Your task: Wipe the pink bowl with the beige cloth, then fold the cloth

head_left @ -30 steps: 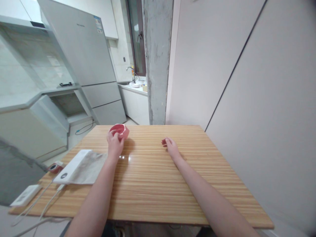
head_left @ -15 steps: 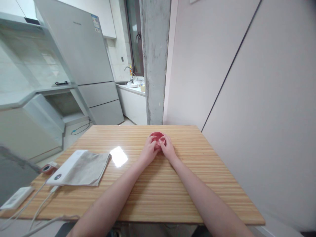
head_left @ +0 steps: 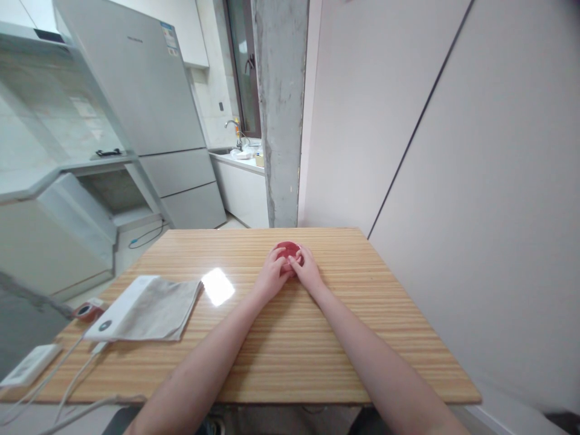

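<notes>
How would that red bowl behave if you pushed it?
The red bowl would probably slide: the tabletop looks shiny. It may be light, being small enough for the left hand and right hand to surround much of it. It seems stiff, its round shape unbuckled between them.

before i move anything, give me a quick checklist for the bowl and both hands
1. Left hand on the bowl's left side: ok.
2. Right hand on its right side: ok.
3. Bowl inside the table's edges: ok.
4. Grey cloth apart from both hands: ok.
5. Bowl's base flat on the table: cannot tell, hands hide it.
6. Bowl's inside fully visible: not ok, hands partly cover it.
</notes>
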`<state>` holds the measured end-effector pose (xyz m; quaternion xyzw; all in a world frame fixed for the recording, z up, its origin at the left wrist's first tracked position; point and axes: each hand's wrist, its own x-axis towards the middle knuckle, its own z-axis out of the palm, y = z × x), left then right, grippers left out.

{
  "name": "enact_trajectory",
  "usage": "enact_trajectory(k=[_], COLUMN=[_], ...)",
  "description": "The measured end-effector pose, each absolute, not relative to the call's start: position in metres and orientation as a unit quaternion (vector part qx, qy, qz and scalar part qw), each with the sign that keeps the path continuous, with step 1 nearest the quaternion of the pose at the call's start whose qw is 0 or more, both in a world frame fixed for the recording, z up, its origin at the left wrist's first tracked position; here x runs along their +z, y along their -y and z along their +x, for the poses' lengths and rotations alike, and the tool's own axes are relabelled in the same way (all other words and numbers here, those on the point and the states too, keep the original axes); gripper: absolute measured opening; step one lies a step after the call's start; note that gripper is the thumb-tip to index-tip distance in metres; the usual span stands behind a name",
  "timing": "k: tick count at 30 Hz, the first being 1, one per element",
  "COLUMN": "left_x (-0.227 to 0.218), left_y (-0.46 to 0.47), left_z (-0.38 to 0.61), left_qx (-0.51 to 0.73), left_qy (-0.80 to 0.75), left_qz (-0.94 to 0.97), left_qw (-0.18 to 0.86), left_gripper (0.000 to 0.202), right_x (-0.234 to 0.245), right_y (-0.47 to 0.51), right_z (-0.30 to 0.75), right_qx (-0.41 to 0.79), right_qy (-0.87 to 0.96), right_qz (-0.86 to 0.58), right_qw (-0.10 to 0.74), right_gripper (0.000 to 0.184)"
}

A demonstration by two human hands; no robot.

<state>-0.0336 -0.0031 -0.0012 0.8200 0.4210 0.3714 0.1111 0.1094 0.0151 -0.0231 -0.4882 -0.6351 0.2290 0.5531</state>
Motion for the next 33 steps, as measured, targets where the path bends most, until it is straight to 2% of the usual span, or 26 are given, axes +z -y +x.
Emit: enact_trajectory(k=[5, 9, 12, 16, 19, 23, 27, 30, 33], left_x=[0.011, 0.028, 0.039, 0.046, 0.043, 0.030, 0.028, 0.041, 0.061], left_y=[0.008, 0.014, 0.029, 0.064, 0.087, 0.102, 0.102, 0.094, 0.081], left_z=[-0.046, -0.100, -0.163, -0.235, -0.266, -0.281, -0.276, -0.259, -0.224], left_qx=[0.372, 0.413, 0.397, 0.240, 0.143, 0.068, 0.044, 0.073, 0.156], left_qy=[-0.399, -0.496, -0.633, -0.769, -0.803, -0.826, -0.827, -0.821, -0.752], left_qz=[0.822, 0.735, 0.660, 0.575, 0.544, 0.525, 0.521, 0.538, 0.630], left_qw=[0.163, 0.206, 0.076, -0.142, -0.198, -0.196, -0.204, -0.175, -0.115], left_gripper=[0.025, 0.030, 0.027, 0.034, 0.037, 0.042, 0.037, 0.030, 0.023], right_x=[-0.027, -0.028, -0.027, -0.029, -0.031, -0.032, -0.032, -0.032, -0.023], right_y=[-0.018, -0.018, -0.018, -0.018, -0.019, -0.019, -0.020, -0.020, -0.013], right_z=[0.112, 0.113, 0.113, 0.112, 0.111, 0.111, 0.112, 0.112, 0.113], right_qx=[0.235, 0.238, 0.237, 0.243, 0.265, 0.288, 0.286, 0.277, 0.246], right_qy=[0.643, 0.645, 0.647, 0.640, 0.614, 0.604, 0.610, 0.612, 0.621], right_qz=[-0.484, -0.480, -0.473, -0.475, -0.474, -0.462, -0.460, -0.466, -0.470], right_qw=[0.545, 0.545, 0.549, 0.553, 0.573, 0.582, 0.579, 0.576, 0.577], right_gripper=[0.019, 0.019, 0.022, 0.026, 0.034, 0.045, 0.047, 0.046, 0.046])
